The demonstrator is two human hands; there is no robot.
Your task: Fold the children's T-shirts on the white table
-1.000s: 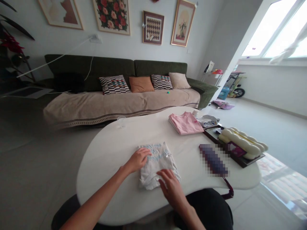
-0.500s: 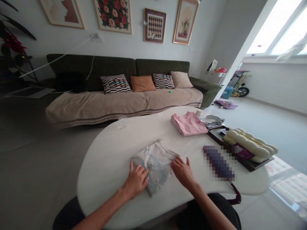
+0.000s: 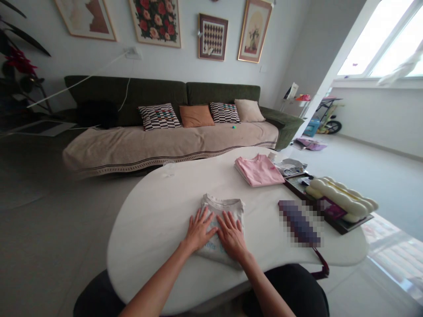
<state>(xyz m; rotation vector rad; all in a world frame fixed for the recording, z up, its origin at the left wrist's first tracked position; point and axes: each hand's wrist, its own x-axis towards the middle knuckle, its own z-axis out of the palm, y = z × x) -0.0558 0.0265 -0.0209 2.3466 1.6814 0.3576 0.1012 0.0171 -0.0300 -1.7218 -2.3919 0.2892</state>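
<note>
Shirt (image 3: 214,252), grey w/ blue lettering, folded, lying on white table (image 3: 145,233) directly under the fingers. L hand (image 3: 197,232) + R hand (image 3: 231,235) both palm-down on it, fingers spread & straight, nothing gripped AFAICT. L thumb tip right by R hand; touching or not, can't tell from where I'm standing. Neckline just past fingertips of both hands; some lettering shows below L thumb, between the 2 hands, rest covered.

Pink top (image 3: 261,171), folded: beyond R fingertips, off to the right, well apart. Silver packet (image 3: 291,166) just past it, same dir. Purple item (image 3: 299,222) w/ dark strap (image 3: 324,266): right of R fingers, pixelated, can't ID. Dark tray (image 3: 345,227) further right of R fingers, puffy cream thing (image 3: 342,199) on it. Green sofa (image 3: 228,93) w/ 4 cushions (image 3: 197,116) well beyond all fingertips.
</note>
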